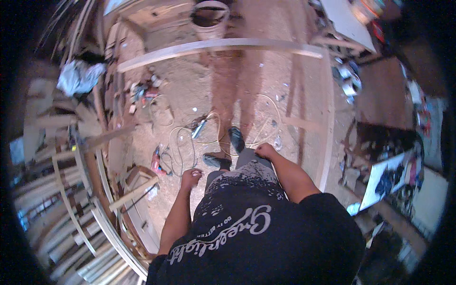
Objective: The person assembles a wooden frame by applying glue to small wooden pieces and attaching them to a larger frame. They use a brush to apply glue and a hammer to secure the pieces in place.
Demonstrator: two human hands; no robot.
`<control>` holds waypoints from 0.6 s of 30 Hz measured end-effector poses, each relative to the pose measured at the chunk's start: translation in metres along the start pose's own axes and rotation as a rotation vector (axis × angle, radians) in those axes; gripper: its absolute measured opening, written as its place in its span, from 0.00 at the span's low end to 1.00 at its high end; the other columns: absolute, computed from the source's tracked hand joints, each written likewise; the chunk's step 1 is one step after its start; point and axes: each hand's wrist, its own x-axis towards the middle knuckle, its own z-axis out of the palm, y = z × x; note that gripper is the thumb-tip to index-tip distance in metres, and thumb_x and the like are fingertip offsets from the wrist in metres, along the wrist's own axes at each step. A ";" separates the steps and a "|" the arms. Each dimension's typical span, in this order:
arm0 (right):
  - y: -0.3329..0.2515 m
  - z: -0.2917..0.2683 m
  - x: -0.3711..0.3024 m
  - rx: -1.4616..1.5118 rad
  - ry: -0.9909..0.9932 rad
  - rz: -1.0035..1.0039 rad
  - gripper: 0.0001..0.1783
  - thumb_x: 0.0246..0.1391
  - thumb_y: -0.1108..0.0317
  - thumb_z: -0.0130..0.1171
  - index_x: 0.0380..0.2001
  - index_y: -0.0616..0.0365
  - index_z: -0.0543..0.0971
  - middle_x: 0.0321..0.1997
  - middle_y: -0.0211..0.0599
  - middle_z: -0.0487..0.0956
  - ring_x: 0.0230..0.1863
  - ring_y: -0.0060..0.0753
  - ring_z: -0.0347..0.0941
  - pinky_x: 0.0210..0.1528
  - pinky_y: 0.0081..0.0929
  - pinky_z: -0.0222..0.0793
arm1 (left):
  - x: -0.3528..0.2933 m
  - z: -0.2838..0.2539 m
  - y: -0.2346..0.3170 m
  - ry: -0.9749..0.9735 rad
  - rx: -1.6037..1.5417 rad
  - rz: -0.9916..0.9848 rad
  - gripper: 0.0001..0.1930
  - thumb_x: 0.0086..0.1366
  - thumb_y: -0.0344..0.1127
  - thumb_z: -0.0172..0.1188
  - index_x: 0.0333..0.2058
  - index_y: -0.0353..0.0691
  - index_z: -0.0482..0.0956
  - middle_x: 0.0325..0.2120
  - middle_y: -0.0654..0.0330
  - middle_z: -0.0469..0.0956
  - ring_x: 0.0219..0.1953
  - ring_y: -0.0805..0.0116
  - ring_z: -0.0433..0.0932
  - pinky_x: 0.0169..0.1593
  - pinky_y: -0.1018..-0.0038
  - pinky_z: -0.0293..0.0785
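Note:
My left hand (pixel 191 177) hangs beside my left thigh with the fingers curled in. A small pale spot shows at its fingertips, too blurred to name. My right hand (pixel 265 151) rests against the right leg of my grey shorts (pixel 247 159), its fingers drawn together. Whether it pinches anything is hidden. On the ground left of my left hand lies a red power tool (pixel 156 160) with a dark cord. A blue-and-silver tool (pixel 198 129) lies in front of my feet, beside a loose yellow cable (pixel 178 142).
A long wooden beam (pixel 218 45) spans the far side, with a bucket (pixel 210 28) behind it. Stacked timber (pixel 80 232) fills the left. Another long board (pixel 327 118) runs along the right, before a brown panel (pixel 384 95). Cable loops surround my shoes (pixel 236 138).

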 end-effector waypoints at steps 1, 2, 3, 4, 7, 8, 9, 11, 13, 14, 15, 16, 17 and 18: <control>0.001 0.001 0.004 0.022 -0.040 -0.025 0.19 0.50 0.51 0.69 0.36 0.55 0.90 0.32 0.42 0.88 0.33 0.37 0.84 0.42 0.36 0.79 | -0.002 0.000 0.005 0.010 0.005 0.065 0.12 0.55 0.38 0.72 0.39 0.43 0.89 0.27 0.58 0.86 0.24 0.72 0.80 0.29 0.72 0.75; 0.002 0.000 0.008 -0.010 -0.068 -0.021 0.19 0.51 0.51 0.68 0.36 0.56 0.89 0.31 0.43 0.87 0.32 0.37 0.84 0.41 0.36 0.79 | -0.003 0.002 0.010 0.016 0.026 0.064 0.12 0.55 0.38 0.72 0.38 0.44 0.90 0.28 0.57 0.86 0.26 0.70 0.82 0.31 0.71 0.77; 0.002 0.001 0.014 0.007 -0.084 -0.081 0.19 0.51 0.52 0.68 0.36 0.57 0.89 0.31 0.43 0.87 0.31 0.37 0.84 0.41 0.35 0.78 | -0.005 0.004 0.014 0.007 0.033 0.014 0.12 0.55 0.39 0.72 0.38 0.45 0.90 0.29 0.56 0.87 0.28 0.69 0.84 0.34 0.71 0.79; 0.003 0.001 0.019 -0.080 -0.087 -0.090 0.19 0.52 0.53 0.68 0.35 0.58 0.89 0.30 0.44 0.87 0.31 0.36 0.83 0.40 0.35 0.78 | -0.009 0.006 0.016 0.041 0.069 0.056 0.11 0.54 0.39 0.72 0.37 0.45 0.90 0.30 0.56 0.87 0.30 0.67 0.85 0.36 0.70 0.80; 0.005 -0.001 0.035 0.025 -0.091 -0.130 0.18 0.53 0.55 0.68 0.34 0.62 0.88 0.30 0.42 0.87 0.29 0.33 0.81 0.38 0.35 0.78 | -0.025 0.011 0.011 0.098 0.081 -0.003 0.12 0.52 0.40 0.73 0.36 0.47 0.91 0.32 0.55 0.88 0.35 0.63 0.87 0.43 0.68 0.82; 0.006 -0.004 0.040 -0.016 -0.115 -0.099 0.18 0.53 0.56 0.68 0.33 0.63 0.88 0.29 0.41 0.87 0.28 0.32 0.81 0.37 0.35 0.77 | -0.033 0.014 0.006 0.123 0.021 -0.003 0.12 0.52 0.40 0.73 0.36 0.47 0.91 0.33 0.55 0.88 0.35 0.63 0.87 0.44 0.68 0.82; 0.005 -0.007 0.048 0.018 -0.095 -0.207 0.17 0.53 0.58 0.68 0.33 0.64 0.88 0.28 0.40 0.86 0.27 0.30 0.79 0.34 0.35 0.76 | -0.040 0.016 0.001 0.150 -0.039 -0.006 0.12 0.52 0.40 0.73 0.36 0.47 0.91 0.33 0.55 0.88 0.35 0.63 0.87 0.44 0.68 0.82; 0.004 -0.016 0.065 0.012 -0.140 -0.204 0.14 0.54 0.60 0.68 0.33 0.63 0.87 0.26 0.37 0.84 0.24 0.27 0.76 0.28 0.32 0.71 | -0.056 0.021 -0.014 0.192 -0.143 -0.084 0.12 0.51 0.39 0.73 0.35 0.47 0.91 0.33 0.56 0.88 0.37 0.62 0.88 0.45 0.68 0.82; -0.003 -0.030 0.091 -0.186 -0.255 -0.327 0.13 0.56 0.59 0.67 0.32 0.60 0.87 0.24 0.33 0.82 0.20 0.25 0.71 0.22 0.27 0.64 | -0.075 0.030 -0.033 0.325 -0.102 -0.067 0.11 0.51 0.39 0.73 0.34 0.47 0.91 0.33 0.56 0.88 0.36 0.62 0.88 0.45 0.68 0.82; -0.003 -0.037 0.097 0.062 -0.242 -0.189 0.13 0.56 0.59 0.68 0.31 0.61 0.87 0.24 0.33 0.82 0.19 0.25 0.71 0.22 0.27 0.64 | -0.085 0.036 -0.044 0.381 -0.080 -0.085 0.10 0.51 0.38 0.73 0.33 0.47 0.91 0.33 0.56 0.88 0.36 0.61 0.88 0.45 0.68 0.83; -0.008 -0.048 0.111 -0.018 -0.283 -0.200 0.12 0.56 0.61 0.70 0.30 0.59 0.86 0.23 0.32 0.81 0.20 0.24 0.71 0.22 0.26 0.64 | -0.092 0.045 -0.056 0.425 -0.176 -0.159 0.09 0.50 0.36 0.72 0.33 0.48 0.91 0.34 0.57 0.88 0.36 0.60 0.87 0.44 0.66 0.83; -0.021 -0.049 0.127 -0.348 -0.215 -0.262 0.11 0.55 0.62 0.71 0.27 0.57 0.85 0.21 0.29 0.79 0.20 0.23 0.70 0.21 0.27 0.62 | -0.098 0.053 -0.068 0.441 -0.249 -0.188 0.09 0.50 0.37 0.72 0.32 0.47 0.90 0.33 0.57 0.88 0.35 0.59 0.87 0.43 0.64 0.83; -0.032 -0.060 0.140 -0.370 -0.349 -0.351 0.12 0.55 0.61 0.70 0.24 0.56 0.84 0.20 0.27 0.77 0.20 0.22 0.69 0.21 0.28 0.61 | -0.103 0.061 -0.083 0.453 -0.326 -0.213 0.10 0.50 0.38 0.72 0.32 0.47 0.90 0.32 0.57 0.88 0.35 0.58 0.87 0.43 0.63 0.83; -0.046 -0.065 0.149 -0.626 -0.318 -0.599 0.15 0.56 0.60 0.69 0.20 0.54 0.81 0.18 0.27 0.74 0.20 0.22 0.67 0.21 0.30 0.59 | -0.109 0.071 -0.099 0.467 -0.414 -0.250 0.10 0.50 0.39 0.72 0.32 0.47 0.90 0.32 0.57 0.88 0.34 0.57 0.87 0.42 0.61 0.83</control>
